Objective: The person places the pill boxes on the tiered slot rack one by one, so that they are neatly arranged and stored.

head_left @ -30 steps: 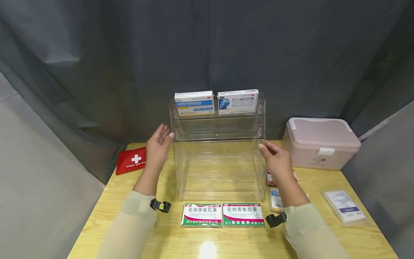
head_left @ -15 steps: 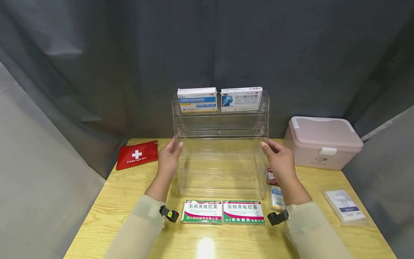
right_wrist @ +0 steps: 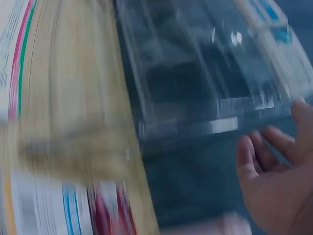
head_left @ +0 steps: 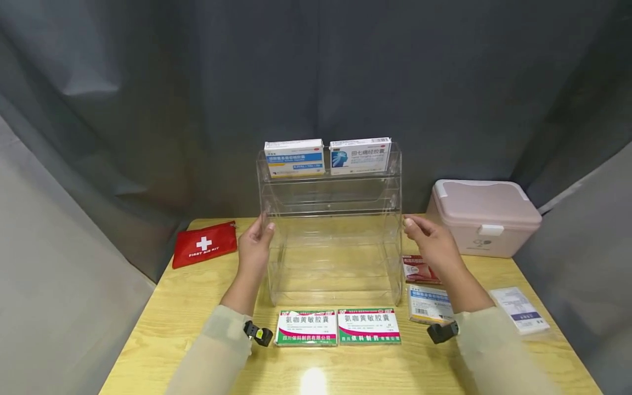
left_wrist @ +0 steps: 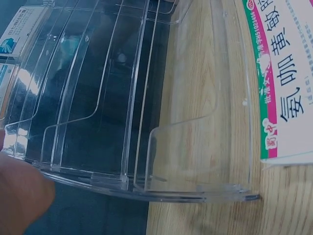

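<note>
A clear acrylic display rack (head_left: 336,263) with stepped tiers stands upright on the table. My left hand (head_left: 254,247) grips its left side, thumb in front; in the left wrist view the thumb (left_wrist: 24,196) lies at the rack's edge. My right hand (head_left: 434,244) is just off the right side, fingers loosely bent; the blurred right wrist view shows a gap between fingers and rack. Two medicine boxes lean in the top tier, a blue-and-white box (head_left: 294,159) on the left and a white box (head_left: 360,157) on the right. Two green-and-white capsule boxes (head_left: 306,328) (head_left: 369,326) lie before the rack.
A red first aid pouch (head_left: 204,244) lies at the left. To the right are a red box (head_left: 419,270), a blue-and-white box (head_left: 427,303) and a bagged white pack (head_left: 519,311). Behind them stands a pink lidded case (head_left: 486,219). A dark curtain (head_left: 316,71) hangs behind the table.
My left hand came in and took hold of the rack's left side. My right hand let go of the right side and moved slightly right, uncovering more of the boxes there.
</note>
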Motion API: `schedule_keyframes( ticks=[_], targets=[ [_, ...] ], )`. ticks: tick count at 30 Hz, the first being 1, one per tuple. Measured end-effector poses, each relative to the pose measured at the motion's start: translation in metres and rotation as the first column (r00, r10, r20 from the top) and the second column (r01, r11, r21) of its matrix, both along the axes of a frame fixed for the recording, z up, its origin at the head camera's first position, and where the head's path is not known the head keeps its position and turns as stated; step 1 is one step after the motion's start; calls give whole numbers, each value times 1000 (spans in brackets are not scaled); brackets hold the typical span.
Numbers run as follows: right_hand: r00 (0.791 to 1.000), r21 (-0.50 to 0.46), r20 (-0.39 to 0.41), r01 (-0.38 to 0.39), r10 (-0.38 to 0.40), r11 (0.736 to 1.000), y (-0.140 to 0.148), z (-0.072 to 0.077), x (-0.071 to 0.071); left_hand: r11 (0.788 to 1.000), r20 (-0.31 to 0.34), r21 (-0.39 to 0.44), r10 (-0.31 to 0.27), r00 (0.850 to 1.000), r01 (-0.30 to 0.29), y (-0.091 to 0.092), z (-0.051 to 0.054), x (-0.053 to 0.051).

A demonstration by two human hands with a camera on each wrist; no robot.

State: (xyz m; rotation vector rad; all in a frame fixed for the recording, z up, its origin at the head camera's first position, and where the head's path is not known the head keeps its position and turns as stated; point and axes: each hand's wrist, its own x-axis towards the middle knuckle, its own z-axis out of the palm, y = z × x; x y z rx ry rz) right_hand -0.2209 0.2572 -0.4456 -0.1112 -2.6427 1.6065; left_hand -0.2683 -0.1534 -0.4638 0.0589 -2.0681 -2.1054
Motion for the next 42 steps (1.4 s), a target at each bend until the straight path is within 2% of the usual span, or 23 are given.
schedule_keyframes(
  ticks=[2, 4, 6, 8, 9, 10, 12, 16, 18, 23, 29, 36, 42],
  targets=[
    [999, 64, 24, -40, 38, 997, 21, -9, 1, 1000, -10, 11, 2, 1000, -1, -2, -2, 1],
    [998, 189, 31, -67, 63, 980, 43, -20, 2, 1000, -13, 11, -1, 1000, 1, -3, -3, 1],
    [997, 321, 33, -83, 77, 943, 64, -33, 1, 1000, -16, 4, -5, 1000, 5, -4, -4, 0],
    [995, 443, 27, -94, 91, 891, 80, -45, -1, 1000, -22, -3, -6, 1000, 6, -6, -2, 0],
    [994, 487, 27, -103, 103, 868, 86, -50, -2, 1000, -23, -6, -4, 1000, 4, -7, -2, 0],
    [993, 506, 33, -114, 113, 855, 91, -55, -4, 1000, -27, -5, 1, 1000, -1, -7, -1, -1],
    [991, 515, 44, -133, 129, 847, 99, -66, -9, 1000, -35, 5, 10, 999, -10, -8, -1, -1],
    [984, 479, 94, -175, 148, 860, 109, -82, -17, 1000, -32, 15, 16, 999, -15, -8, -4, -4],
    [979, 484, 125, -199, 158, 852, 114, -87, -19, 1000, -29, 18, 13, 1000, -12, -6, -5, -4],
    [963, 504, 199, -258, 180, 824, 123, -95, -19, 1000, -22, 23, 6, 1000, -6, 1, -8, -7],
    [952, 498, 260, -277, 164, 822, 129, -98, -16, 1000, -36, 22, 11, 999, -11, 5, -7, -6],
    [975, 568, 173, -216, 142, 794, 131, -96, -8, 1000, -45, 29, -2, 999, 4, 7, -7, -6],
    [988, 572, 122, -150, 98, 806, 121, -100, 0, 1000, -33, -8, 23, 999, -24, 2, -7, -2]
  ],
)
